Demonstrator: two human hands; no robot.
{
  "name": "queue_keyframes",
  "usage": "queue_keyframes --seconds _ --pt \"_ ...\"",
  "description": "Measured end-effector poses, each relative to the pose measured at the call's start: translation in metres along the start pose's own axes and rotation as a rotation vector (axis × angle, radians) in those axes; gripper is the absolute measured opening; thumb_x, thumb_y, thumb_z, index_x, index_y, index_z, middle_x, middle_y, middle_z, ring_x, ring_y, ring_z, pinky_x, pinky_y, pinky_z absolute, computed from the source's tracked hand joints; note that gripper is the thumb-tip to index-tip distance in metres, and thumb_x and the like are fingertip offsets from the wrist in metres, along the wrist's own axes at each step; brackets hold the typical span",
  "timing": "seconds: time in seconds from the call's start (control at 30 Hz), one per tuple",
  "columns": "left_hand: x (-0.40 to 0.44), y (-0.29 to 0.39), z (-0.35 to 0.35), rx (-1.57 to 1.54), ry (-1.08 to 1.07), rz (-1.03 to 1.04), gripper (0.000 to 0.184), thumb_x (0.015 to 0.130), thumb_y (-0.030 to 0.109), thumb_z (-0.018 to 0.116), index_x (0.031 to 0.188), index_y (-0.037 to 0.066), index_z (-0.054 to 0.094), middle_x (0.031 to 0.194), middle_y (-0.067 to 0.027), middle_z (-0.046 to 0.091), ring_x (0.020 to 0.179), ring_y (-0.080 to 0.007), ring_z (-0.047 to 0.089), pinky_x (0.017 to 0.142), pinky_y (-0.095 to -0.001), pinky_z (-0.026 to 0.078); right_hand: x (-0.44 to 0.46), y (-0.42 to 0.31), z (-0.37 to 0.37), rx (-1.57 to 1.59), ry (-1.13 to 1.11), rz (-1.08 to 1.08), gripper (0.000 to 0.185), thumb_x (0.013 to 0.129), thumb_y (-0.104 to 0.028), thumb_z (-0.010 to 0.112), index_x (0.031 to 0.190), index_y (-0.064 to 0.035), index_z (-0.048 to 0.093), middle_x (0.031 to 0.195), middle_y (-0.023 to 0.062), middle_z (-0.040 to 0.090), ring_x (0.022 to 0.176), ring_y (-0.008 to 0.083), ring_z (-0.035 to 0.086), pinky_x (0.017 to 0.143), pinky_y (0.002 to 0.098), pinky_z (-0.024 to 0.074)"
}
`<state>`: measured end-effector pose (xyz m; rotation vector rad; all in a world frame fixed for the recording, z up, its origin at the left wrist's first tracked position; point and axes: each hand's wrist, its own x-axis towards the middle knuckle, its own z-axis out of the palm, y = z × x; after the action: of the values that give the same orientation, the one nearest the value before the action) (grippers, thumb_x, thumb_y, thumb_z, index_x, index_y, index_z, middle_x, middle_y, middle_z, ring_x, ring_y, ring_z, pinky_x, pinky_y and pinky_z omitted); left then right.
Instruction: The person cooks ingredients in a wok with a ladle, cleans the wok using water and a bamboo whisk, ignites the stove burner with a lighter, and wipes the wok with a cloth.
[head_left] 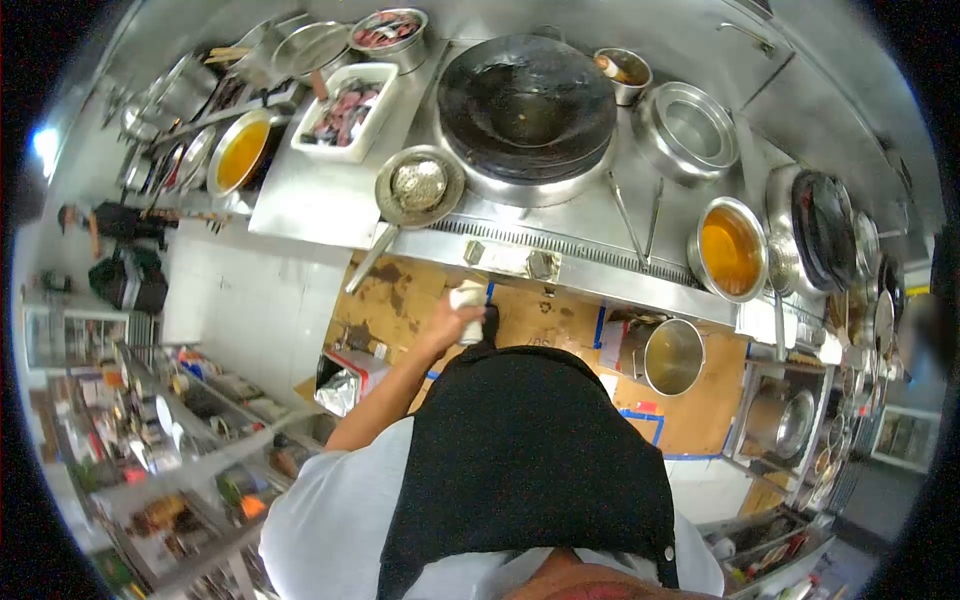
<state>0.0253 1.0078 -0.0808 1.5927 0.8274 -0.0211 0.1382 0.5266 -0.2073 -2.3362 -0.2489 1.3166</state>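
- Head view: the left hand [448, 324] grips a white cloth [467, 300] before the body; the right hand is out of sight, its state unclear.
- Ahead-left of the left hand, a strainer [418, 186] overhangs the desk [590, 222] by its handle; an arm's knock could topple it.

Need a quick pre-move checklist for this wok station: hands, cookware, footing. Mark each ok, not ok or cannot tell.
1. Left hand has hold of the white cloth: ok, fingers closed around it.
2. Right hand free: cannot tell, it is out of view.
3. Black wok upright on the stove: ok.
4. Flame under the wok: cannot tell, the underside is hidden.
5. Long-handled strainer clear of the front edge: not ok, its handle juts out past it.
6. Cardboard floor covering clean: not ok, dark stains show near the left hand.
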Motion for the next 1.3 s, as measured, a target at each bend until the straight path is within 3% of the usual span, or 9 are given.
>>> queue_keyframes --seconds 0.1,0.27,0.5,0.67,0.87,1.0,1.1,1.23,1.3 --pt "0.037 0.073 0.021 -0.145 -0.244 -0.124 0.054 0.086 0.027 0.082 0.128 -0.003 0.065 0.115 -0.0168 0.073 0.106 -0.0262 0.068 0.096 -0.0396 0.052 -0.021 0.011 0.025 0.231 0.035 0.161 0.08 0.096 -0.043 0.067 0.158 -0.0024 0.036 0.156 0.0302 0.042 0.138 0.0452 0.049 0.116 0.0466 0.0397" --pt "0.092 0.095 0.068 0.405 -0.469 0.086 0.087 0.079 0.029 0.088 0.147 -0.008 0.048 0.135 -0.0286 0.062 0.117 -0.0359 0.065 0.102 -0.0421 0.051 -0.041 0.011 0.093 0.538 0.196 0.162 0.083 0.098 -0.046 0.066 0.16 -0.0023 0.033 0.155 0.0307 0.043 0.137 0.0443 0.05 0.116 0.0451 0.0388" --pt "0.046 0.126 0.158 -0.12 -1.056 -0.205 0.046 0.089 0.009 0.077 0.13 -0.003 0.061 0.107 -0.0154 0.074 0.09 -0.022 0.072 0.077 -0.0332 0.057 -0.097 -0.022 0.149 0.786 0.212 0.391 0.102 0.09 -0.062 0.068 0.161 -0.0022 0.027 0.142 0.0214 0.063 0.124 0.0388 0.064 0.102 0.0482 0.0518" --pt "0.036 0.1 0.225 0.386 -1.246 0.047 0.039 0.09 0.01 0.077 0.124 -0.003 0.064 0.102 -0.0124 0.074 0.086 -0.0199 0.071 0.078 -0.0326 0.056 -0.168 -0.008 0.201 0.813 0.094 0.559 0.098 0.088 -0.074 0.06 0.155 -0.0043 0.046 0.142 0.0239 0.062 0.128 0.0411 0.062 0.103 0.0472 0.0505" --pt "-0.071 0.105 0.342 0.487 -1.256 0.337 0.044 0.078 -0.002 0.079 0.121 0.001 0.067 0.109 -0.0102 0.071 0.094 -0.0202 0.068 0.084 -0.0351 0.055 -0.229 0.08 0.284 1.322 0.474 0.748 0.085 0.086 -0.082 0.057 0.099 -0.0011 0.08 0.092 0.0181 0.077 0.087 0.0304 0.075 0.072 0.0498 0.0587" --pt "-0.159 0.1 0.387 0.585 -1.286 0.376 0.043 0.079 -0.003 0.078 0.12 0.0 0.067 0.108 -0.0095 0.071 0.095 -0.0199 0.069 0.084 -0.0348 0.055 -0.224 0.199 0.35 0.845 0.366 0.668 0.065 0.093 -0.064 0.061 0.109 -0.0043 0.078 0.107 0.0188 0.075 0.088 0.0321 0.074 0.069 0.0497 0.0589" --pt "-0.189 0.078 0.42 0.561 -1.371 0.336 0.04 0.081 0.002 0.081 0.119 -0.001 0.067 0.106 -0.0094 0.072 0.092 -0.0192 0.07 0.082 -0.0341 0.056 -0.295 0.213 0.323 0.919 0.676 0.775 0.058 0.095 -0.059 0.061 0.109 -0.0043 0.077 0.103 0.0182 0.076 0.082 0.0325 0.073 0.066 0.0507 0.0594" --pt "-0.231 0.075 0.466 0.641 -1.438 0.293 0.04 0.083 0.012 0.086 0.116 -0.001 0.068 0.103 -0.009 0.074 0.088 -0.0181 0.071 0.081 -0.0328 0.056 -0.349 0.26 0.278 1.282 0.669 0.818 0.06 0.095 -0.055 0.064 0.132 -0.0074 0.068 0.106 0.0166 0.075 0.086 0.031 0.074 0.064 0.045 0.0635" --pt "-0.242 0.069 0.493 0.654 -1.449 0.34 0.04 0.082 0.011 0.086 0.115 -0.001 0.069 0.102 -0.0087 0.074 0.087 -0.0178 0.07 0.081 -0.0329 0.056 -0.349 0.285 0.264 1.165 0.844 0.833 0.054 0.094 -0.05 0.066 0.124 -0.0055 0.072 0.102 0.0197 0.074 0.085 0.0321 0.074 0.066 0.0507 0.0634"
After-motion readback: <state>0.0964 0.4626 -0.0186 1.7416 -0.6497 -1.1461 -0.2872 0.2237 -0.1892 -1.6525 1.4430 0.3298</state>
